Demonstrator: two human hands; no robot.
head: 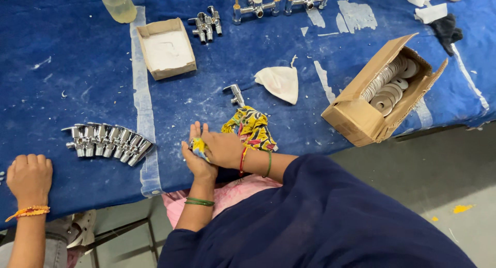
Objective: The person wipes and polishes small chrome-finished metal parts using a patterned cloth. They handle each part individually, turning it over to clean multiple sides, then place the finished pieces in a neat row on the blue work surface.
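My left hand (199, 163) and my right hand (223, 148) are pressed together at the near edge of the blue-covered table (67, 71). Between them they clasp a small chrome fitting (192, 144) wrapped in one end of a yellow patterned cloth (251, 127). The rest of the cloth trails to the right of my right hand. Only a sliver of the fitting shows between the fingers. A single chrome tap (236, 95) lies just beyond the cloth.
A row of several chrome taps (108, 141) lies to the left. Another person's hand (29, 177) rests at the table's left edge. A shallow box of white powder (166, 48), a white cloth (280, 82), a carton of metal discs (385, 89) and more taps (206, 24) lie further off.
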